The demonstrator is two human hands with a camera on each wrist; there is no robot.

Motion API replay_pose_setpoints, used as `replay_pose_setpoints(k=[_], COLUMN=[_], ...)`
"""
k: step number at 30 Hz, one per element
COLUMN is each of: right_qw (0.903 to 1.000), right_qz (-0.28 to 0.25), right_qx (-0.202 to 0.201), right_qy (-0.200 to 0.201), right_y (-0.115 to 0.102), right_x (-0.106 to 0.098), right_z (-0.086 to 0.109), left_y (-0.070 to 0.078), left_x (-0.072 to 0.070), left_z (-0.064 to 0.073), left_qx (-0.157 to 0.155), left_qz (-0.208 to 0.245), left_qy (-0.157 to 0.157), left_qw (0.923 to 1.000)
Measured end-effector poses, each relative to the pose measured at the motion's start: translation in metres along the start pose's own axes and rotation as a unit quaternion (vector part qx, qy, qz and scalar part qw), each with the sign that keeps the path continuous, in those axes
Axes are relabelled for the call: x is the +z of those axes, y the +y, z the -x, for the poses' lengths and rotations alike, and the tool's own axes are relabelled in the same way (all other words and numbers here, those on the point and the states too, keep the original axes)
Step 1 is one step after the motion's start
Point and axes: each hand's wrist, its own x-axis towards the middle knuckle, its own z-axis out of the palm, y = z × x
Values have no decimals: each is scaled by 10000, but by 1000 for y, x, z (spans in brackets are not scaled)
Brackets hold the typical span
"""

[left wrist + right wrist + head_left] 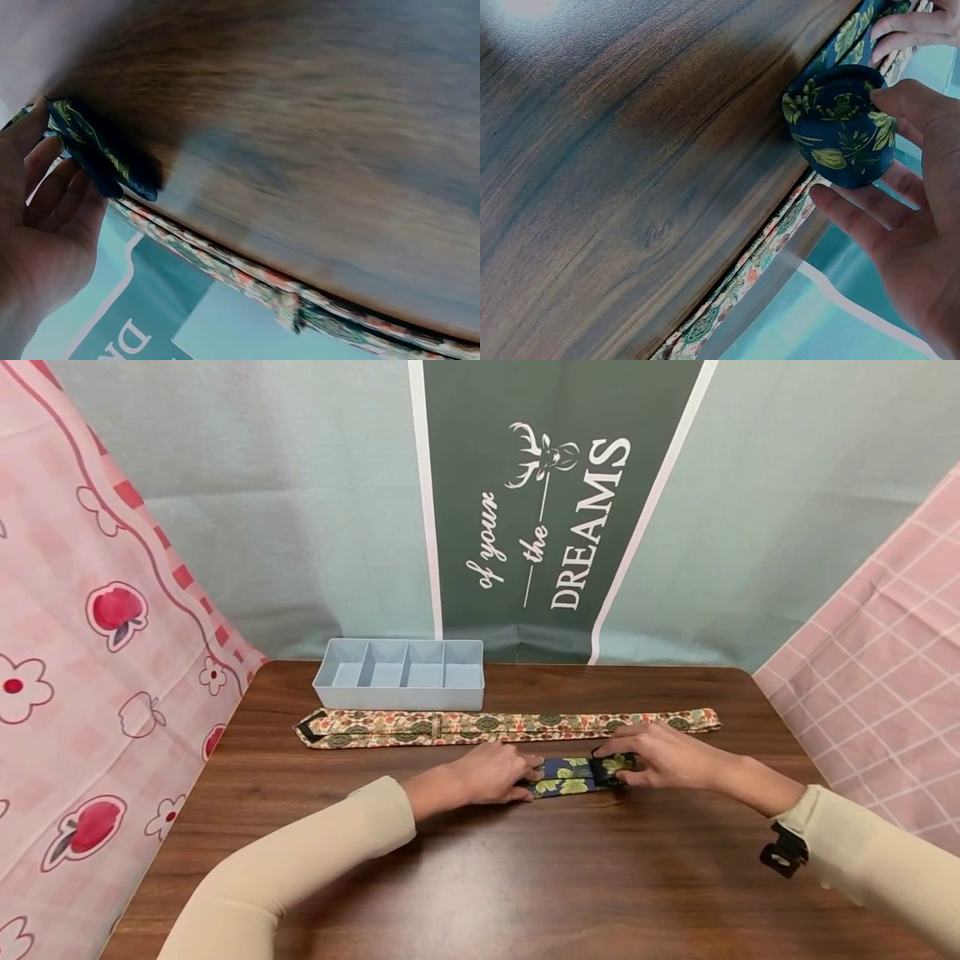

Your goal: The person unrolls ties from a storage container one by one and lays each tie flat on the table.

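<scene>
A navy necktie [567,777] with yellow-green leaves lies folded lengthwise on the table, its right end wound into a roll [844,124]. My right hand [671,758] holds this roll, thumb [904,101] on its coiled side and fingers around the far side. At the tie's other end, my left hand [491,774] grips the fabric between thumb and fingers, covering that end in the head view. In the left wrist view, dark patterned cloth [94,146] shows beyond the left fingertips.
Behind the hands, a second necktie [487,725], cream with a red and green pattern, lies stretched out and doubled. A pale blue tray [401,697] with several compartments stands at the table's [450,868] back left. Printed curtains hang around the table.
</scene>
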Motion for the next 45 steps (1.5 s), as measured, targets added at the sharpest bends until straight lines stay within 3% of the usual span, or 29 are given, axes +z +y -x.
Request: replay_pose_setpoints(k=[10, 17, 23, 39, 45], right_qw=[9997, 9988, 9985, 9987, 9994], right_qz=[-208, -249, -173, 126, -79], right_qx=[11, -411, -511, 293, -5], right_qy=[-154, 13, 124, 392, 349], right_y=[3, 11, 17, 10, 8], right_x=[-2, 1, 0, 0, -3], right_z=[5, 14, 21, 18, 14], left_y=[-13, -21, -24, -23, -16], left_x=[1, -2, -3, -1, -4], left_z=[14, 24, 30, 31, 27], left_qx=[96, 69, -3, -80, -29], left_qz=[177, 355, 441, 470, 422], left_qy=[28, -37, -17, 192, 223], left_qw=[9998, 9993, 9990, 9987, 9989])
